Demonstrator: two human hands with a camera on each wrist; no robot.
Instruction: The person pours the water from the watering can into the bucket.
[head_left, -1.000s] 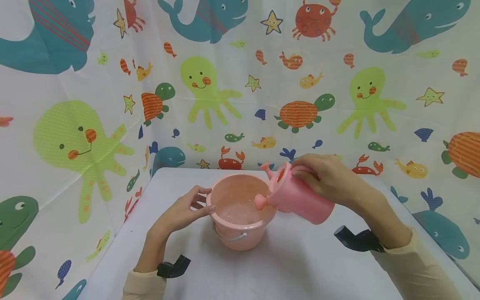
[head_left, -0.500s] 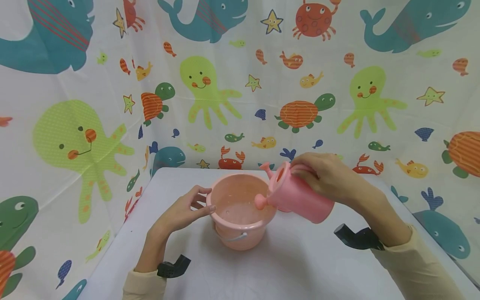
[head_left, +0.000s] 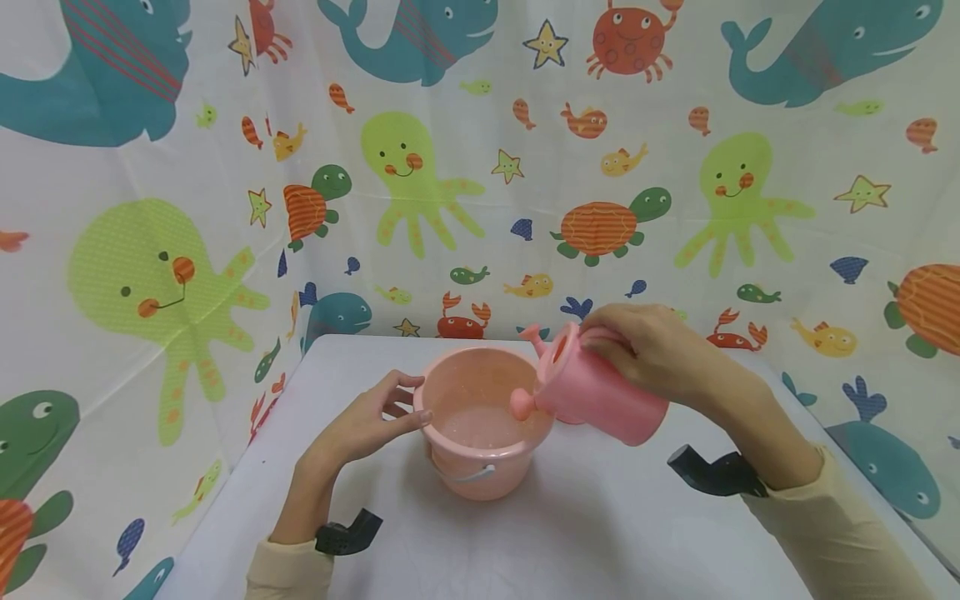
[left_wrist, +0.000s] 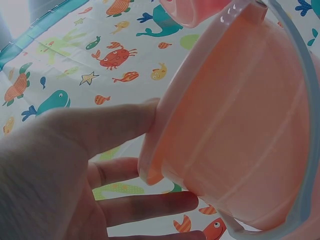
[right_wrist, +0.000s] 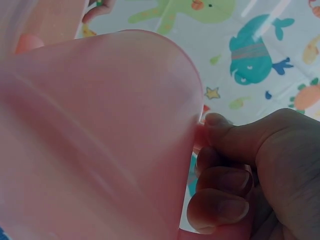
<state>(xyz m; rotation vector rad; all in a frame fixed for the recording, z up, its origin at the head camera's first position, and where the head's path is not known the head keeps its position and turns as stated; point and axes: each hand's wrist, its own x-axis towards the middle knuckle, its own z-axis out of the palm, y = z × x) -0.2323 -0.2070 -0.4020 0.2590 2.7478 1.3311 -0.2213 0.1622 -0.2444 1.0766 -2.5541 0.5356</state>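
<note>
A pale pink bucket [head_left: 483,479] stands on the white-covered table, its handle hanging down at the front. My left hand [head_left: 375,421] pinches the left side of its rim; the left wrist view shows the thumb [left_wrist: 125,122] against the rim and the other fingers spread beneath it. My right hand [head_left: 641,346] holds a pink watering can [head_left: 603,392] by its handle, fingers curled round it. The can tilts left, with its round spout head [head_left: 522,404] over the bucket's right rim. Water shows inside the bucket.
Behind the held can, another pink spout [head_left: 534,337] sticks up, mostly hidden by the can. The table [head_left: 360,542] is covered in white. A curtain [head_left: 465,192] printed with sea animals hangs behind and to the left.
The water surface in the bucket looks different from frame to frame, bubbly a second ago. Both hands, the bucket and the tilted watering can stay almost where they were.
</note>
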